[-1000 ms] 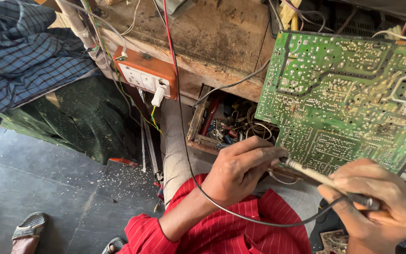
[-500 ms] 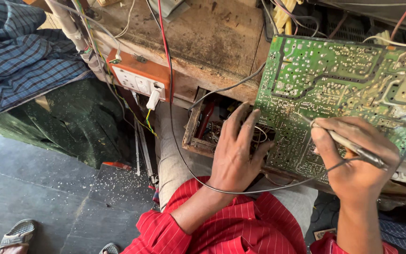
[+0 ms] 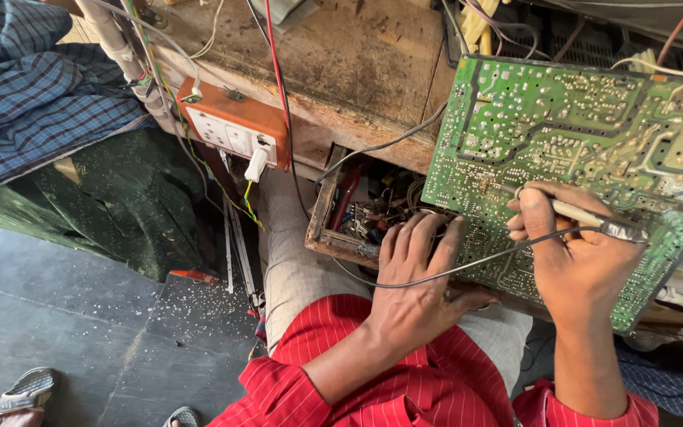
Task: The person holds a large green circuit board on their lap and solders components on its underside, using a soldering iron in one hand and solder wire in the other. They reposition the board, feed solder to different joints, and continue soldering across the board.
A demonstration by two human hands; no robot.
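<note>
I count one green circuit board (image 3: pixel 586 150), tilted, solder side up, at the right of the view, its far edge leaning over the worn wooden worktop (image 3: pixel 357 71). My right hand (image 3: pixel 586 253) lies on the board's near half, fingers (image 3: pixel 527 207) pinched shut around one slim soldering iron (image 3: pixel 594 220); its tip points left onto the board, though I cannot tell which joint it meets. One black cord (image 3: pixel 452 270) runs from the iron leftward across my left hand (image 3: pixel 420 292). That hand rests flat at the board's near left edge, fingers spread and holding nothing, over one open wooden drawer (image 3: pixel 333 229) crammed with parts. On the worktop's front face sits one orange socket box (image 3: pixel 235 126) with one white plug (image 3: pixel 256 164) in it. Left of that lies blue checked cloth (image 3: pixel 25 103) above dark green fabric (image 3: pixel 104 205). The floor (image 3: pixel 57 332) is grey stone, speckled with white bits, and two sandals (image 3: pixel 29 391) show at the near edge.
</note>
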